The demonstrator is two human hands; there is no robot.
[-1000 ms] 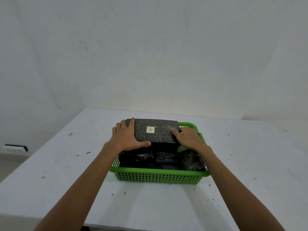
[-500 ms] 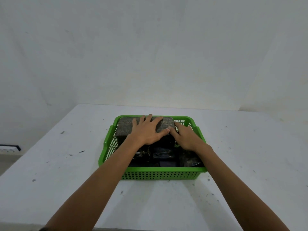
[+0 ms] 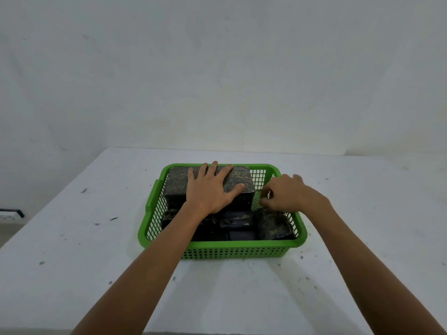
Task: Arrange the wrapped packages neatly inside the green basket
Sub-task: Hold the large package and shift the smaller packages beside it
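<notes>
A green plastic basket [image 3: 232, 247] stands on the white table. A large dark leaf-patterned wrapped package [image 3: 177, 183] lies in its far left part. My left hand [image 3: 210, 189] rests flat on top of this package with fingers spread. My right hand [image 3: 285, 193] hovers over the basket's right side, fingers curled, beside the package and not touching it. Several smaller dark wrapped packages fill the near part: one rounded package [image 3: 272, 224] at the right and a dark blue one [image 3: 235, 218] in the middle. My left forearm hides the near left ones.
The white speckled table [image 3: 96, 250] stretches around the basket on all sides, with a white wall behind. A dark-edged wall fitting [image 3: 12, 211] shows at the far left, beyond the table edge.
The large package went down into the basket's far left part. My left hand moved onto its top. My right hand let go and drew back to the right.
</notes>
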